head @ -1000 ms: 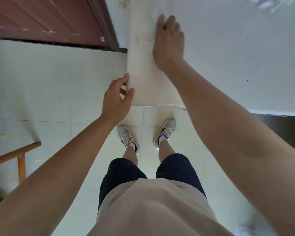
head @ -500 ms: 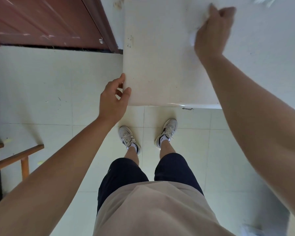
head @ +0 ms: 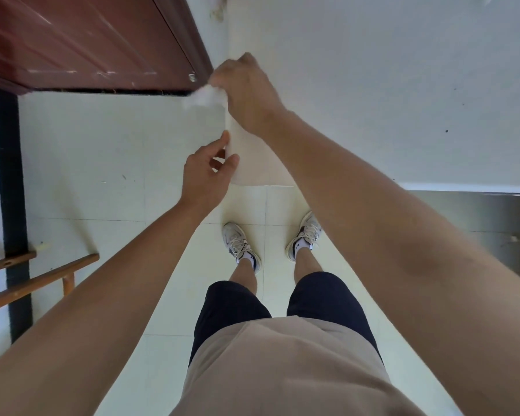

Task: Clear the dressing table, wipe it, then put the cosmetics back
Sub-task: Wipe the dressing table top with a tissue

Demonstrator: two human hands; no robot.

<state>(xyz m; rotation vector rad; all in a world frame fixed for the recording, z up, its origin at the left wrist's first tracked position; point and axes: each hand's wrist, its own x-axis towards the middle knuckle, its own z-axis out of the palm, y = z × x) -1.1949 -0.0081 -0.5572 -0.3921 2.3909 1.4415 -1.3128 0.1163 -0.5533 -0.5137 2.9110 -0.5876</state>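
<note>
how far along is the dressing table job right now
Clearing looks done: no cosmetics show on the dressing table top in view. Wiping is in hand: the right hand grips a white tissue at the left edge, the left hand holds that edge. Left: putting the cosmetics back.

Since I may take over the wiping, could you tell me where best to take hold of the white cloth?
Probably the loose tuft of the cloth that pokes out past the left edge of the table. Come from the open floor side: the right hand bunches and covers the rest.
</note>
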